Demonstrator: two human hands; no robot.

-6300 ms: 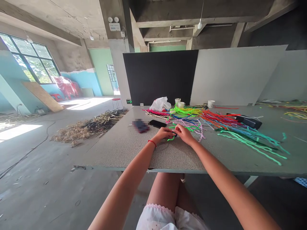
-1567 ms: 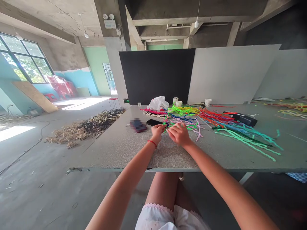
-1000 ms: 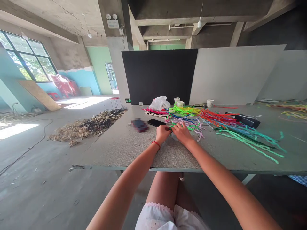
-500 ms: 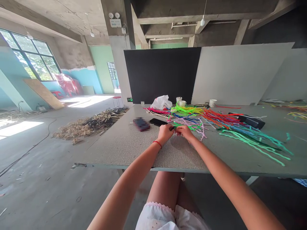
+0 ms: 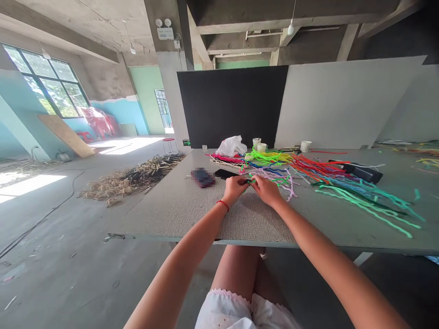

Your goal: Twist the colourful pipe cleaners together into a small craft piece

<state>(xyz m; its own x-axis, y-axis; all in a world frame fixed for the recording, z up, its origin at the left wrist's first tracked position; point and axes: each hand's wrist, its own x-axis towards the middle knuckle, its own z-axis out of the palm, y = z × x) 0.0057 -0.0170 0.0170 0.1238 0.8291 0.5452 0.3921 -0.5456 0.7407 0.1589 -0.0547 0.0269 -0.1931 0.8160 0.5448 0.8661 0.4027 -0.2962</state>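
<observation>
Over the textured mat, my left hand [image 5: 235,188] and my right hand [image 5: 266,189] meet, fingertips nearly touching. Both pinch a short green pipe cleaner [image 5: 250,181], with a dark bit showing at the left fingertips; my fingers cover most of it. Just beyond them lie pink-lilac pipe cleaners [image 5: 291,192], twisted together with some bright green ones. A black phone [image 5: 224,173] rests flat right behind my left hand. Left of it sits a blurred-out device with a dark red edge [image 5: 203,178].
Red pipe cleaners [image 5: 308,168] and mint-green ones [image 5: 366,208] spread across the table's right side, near a black case [image 5: 363,173]. At the back stand a white plastic bag [image 5: 232,146] and paper cups [image 5: 305,146]. Upright black board [image 5: 233,107] lines the rear edge.
My right hand has turned and lifted slightly, its fingers now pointing more upward at the left fingertips. My left hand stays nearly in place. The camera view has shifted a little.
</observation>
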